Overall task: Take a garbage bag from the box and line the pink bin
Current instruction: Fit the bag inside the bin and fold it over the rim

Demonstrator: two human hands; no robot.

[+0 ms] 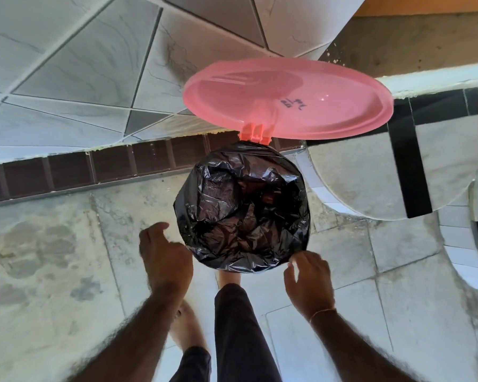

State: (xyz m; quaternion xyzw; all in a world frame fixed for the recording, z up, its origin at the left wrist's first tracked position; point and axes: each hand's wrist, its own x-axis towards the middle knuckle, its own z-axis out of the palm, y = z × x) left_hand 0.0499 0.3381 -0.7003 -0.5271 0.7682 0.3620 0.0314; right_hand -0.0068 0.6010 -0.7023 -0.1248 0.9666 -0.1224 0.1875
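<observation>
A black garbage bag (242, 208) covers the mouth of the pink bin, folded over the rim all around, so the bin's body is hidden. The bin's pink lid (287, 96) stands raised behind it on its hinge (255, 132). My left hand (163, 255) is at the bag's near left edge, fingers loosely curled, touching or nearly touching the plastic. At the near right edge is my right hand (308, 279), fingers apart, just off the bag. Neither hand grips anything. The bag box is out of view.
The bin stands on a stained concrete floor against a tiled wall with a brown tile band (94, 166). Round tiled structures (398, 172) stand close on the right. My foot (188, 323) and trouser leg (238, 326) are just below the bin.
</observation>
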